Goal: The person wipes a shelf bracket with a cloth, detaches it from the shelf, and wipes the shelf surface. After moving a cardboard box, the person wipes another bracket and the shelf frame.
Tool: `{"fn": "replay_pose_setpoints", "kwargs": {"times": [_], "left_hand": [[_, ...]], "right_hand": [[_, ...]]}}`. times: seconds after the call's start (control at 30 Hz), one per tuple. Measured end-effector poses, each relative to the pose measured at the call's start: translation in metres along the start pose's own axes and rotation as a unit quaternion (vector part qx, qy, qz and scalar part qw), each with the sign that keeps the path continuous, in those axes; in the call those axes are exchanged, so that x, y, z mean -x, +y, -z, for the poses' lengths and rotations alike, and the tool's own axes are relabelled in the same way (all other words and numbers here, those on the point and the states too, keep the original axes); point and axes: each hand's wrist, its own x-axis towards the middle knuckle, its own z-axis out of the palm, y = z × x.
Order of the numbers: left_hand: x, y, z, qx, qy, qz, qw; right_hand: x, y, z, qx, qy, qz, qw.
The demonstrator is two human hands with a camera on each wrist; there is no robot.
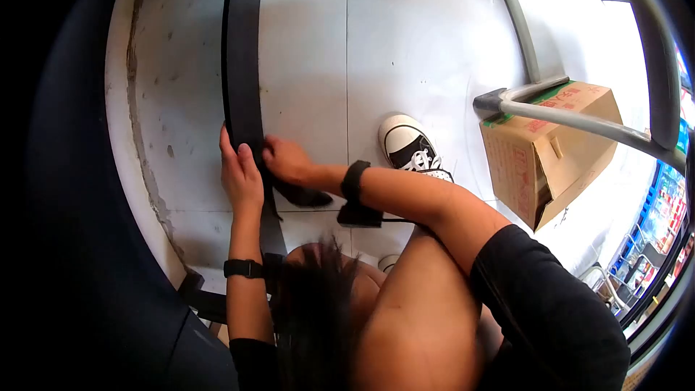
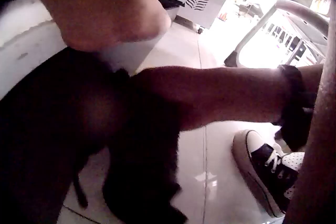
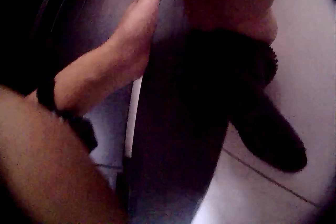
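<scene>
A long dark bar (image 1: 246, 51) runs lengthwise through the head view, to the left of the person's body. The left hand (image 1: 242, 174) rests along its left edge with the thumb on top; in the right wrist view that hand (image 3: 134, 37) lies along the bar's side with its fingers stretched out. At the opposite edge the right hand (image 1: 288, 161) presses down, gripping a dark cloth (image 1: 308, 195). A loose end of the cloth (image 3: 270, 134) hangs beside the bar in the right wrist view. Shadow hides most of the right hand's fingers in the left wrist view.
Pale floor tiles (image 1: 311, 51) lie on both sides of the bar. A cardboard box (image 1: 543, 152) stands at the right beside a metal chair frame (image 1: 579, 122). The person's sneaker (image 1: 407, 143) is planted near the right forearm. A low wall edge (image 1: 123, 101) borders the left side.
</scene>
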Motion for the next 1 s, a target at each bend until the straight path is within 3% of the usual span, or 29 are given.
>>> {"fn": "replay_pose_setpoints", "kwargs": {"times": [0.13, 0.2, 0.33, 0.37, 0.43, 0.47, 0.57, 0.63, 0.7, 0.77, 0.83, 0.9, 1.0], "left_hand": [[-0.001, -0.005, -0.002, 0.013, 0.007, -0.021, 1.000], [0.000, 0.000, 0.001, 0.025, 0.002, -0.021, 0.999], [-0.001, -0.004, -0.001, -0.005, 0.002, -0.046, 0.999], [0.001, -0.007, -0.001, -0.022, -0.004, -0.043, 0.999], [-0.001, -0.008, -0.003, -0.029, 0.003, -0.043, 0.999], [-0.001, -0.008, -0.004, -0.025, 0.006, -0.041, 0.999], [0.000, -0.005, 0.002, -0.001, -0.011, -0.009, 1.000], [0.001, -0.009, 0.004, 0.062, -0.046, 0.012, 0.997], [0.016, -0.011, 0.013, 0.081, -0.039, 0.051, 0.995], [0.020, -0.007, 0.023, 0.138, -0.038, 0.071, 0.987], [0.023, -0.006, 0.033, 0.194, -0.040, 0.079, 0.977], [0.048, -0.017, 0.045, 0.218, -0.049, 0.088, 0.971], [0.105, -0.042, 0.061, 0.054, -0.113, 0.041, 0.991]], "right_hand": [[-0.029, -0.020, 0.017, -0.086, 0.077, -0.049, 0.992], [-0.082, -0.033, 0.039, -0.143, 0.166, -0.026, 0.975], [-0.146, -0.084, 0.110, -0.156, 0.232, 0.077, 0.957], [-0.155, -0.088, 0.115, -0.153, 0.265, 0.123, 0.944], [-0.158, -0.077, 0.097, -0.100, 0.266, 0.129, 0.950], [-0.146, -0.069, 0.085, -0.097, 0.265, 0.138, 0.949], [-0.075, -0.045, 0.049, -0.112, 0.164, 0.152, 0.968], [-0.032, -0.022, 0.033, -0.116, 0.090, 0.120, 0.982], [0.008, 0.009, 0.013, -0.170, -0.138, -0.025, 0.975], [0.027, 0.032, 0.001, -0.185, -0.207, -0.052, 0.959], [0.028, 0.029, 0.015, -0.136, -0.168, -0.070, 0.974], [0.014, 0.006, 0.043, -0.234, -0.142, -0.118, 0.955], [-0.017, -0.020, 0.064, -0.387, -0.007, -0.102, 0.916]]}}
